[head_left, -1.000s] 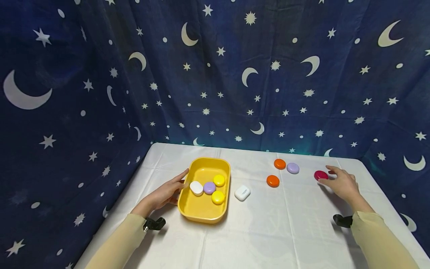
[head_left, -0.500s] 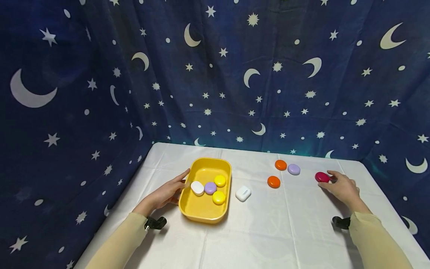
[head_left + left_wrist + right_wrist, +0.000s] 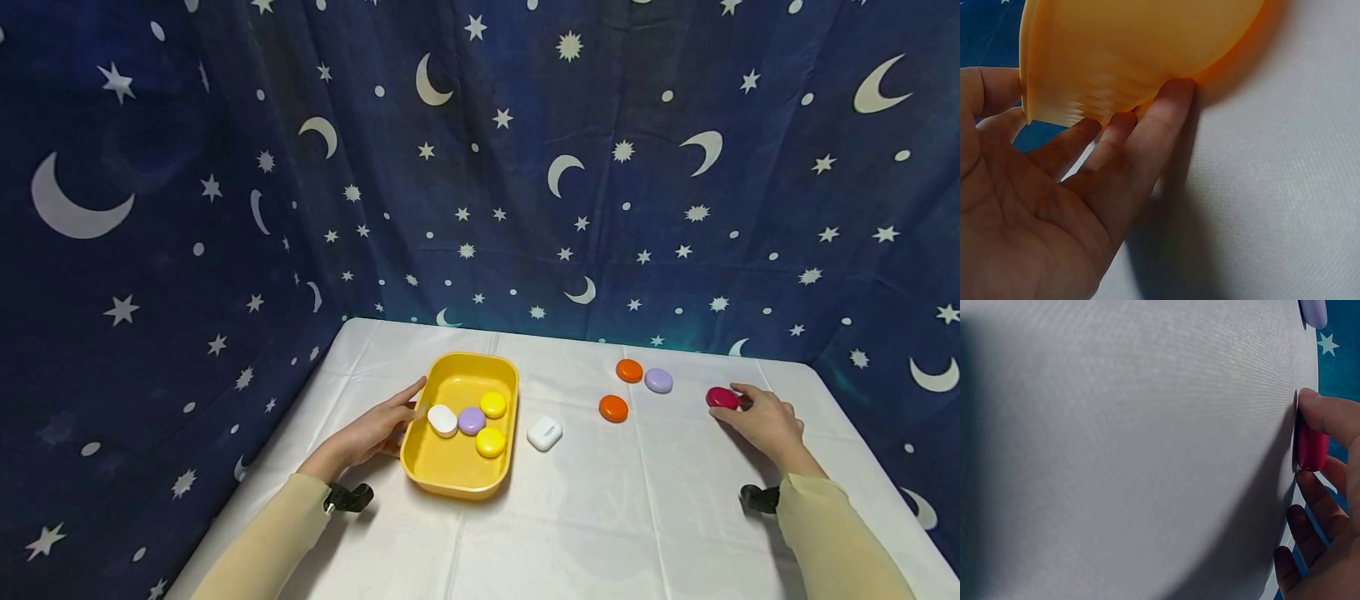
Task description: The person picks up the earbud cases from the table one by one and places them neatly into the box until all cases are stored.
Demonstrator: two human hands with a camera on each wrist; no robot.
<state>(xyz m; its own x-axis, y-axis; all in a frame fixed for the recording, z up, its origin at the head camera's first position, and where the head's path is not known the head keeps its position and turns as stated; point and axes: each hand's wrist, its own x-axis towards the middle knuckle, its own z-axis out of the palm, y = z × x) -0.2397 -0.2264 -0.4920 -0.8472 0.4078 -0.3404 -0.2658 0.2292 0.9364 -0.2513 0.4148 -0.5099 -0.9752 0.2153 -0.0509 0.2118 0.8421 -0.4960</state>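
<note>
My right fingers (image 3: 1335, 415) pinch the red disc (image 3: 721, 398) towards the right of the worktop (image 3: 570, 533), my left fingers (image 3: 1154, 131) extend against the yellow tray (image 3: 450, 477), and gathering seems about half done: four pieces (image 3: 471, 421) lie inside, two orange discs (image 3: 613, 408), a lilac disc (image 3: 658, 381) and a white case (image 3: 544, 433) outside.

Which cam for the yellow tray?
Head view. It shows the yellow tray whole: full rim, interior and the four pieces in it. The left wrist view gets only a cropped part of its outside, with fingers of the left hand against it. The right wrist view shows none of it.
</note>
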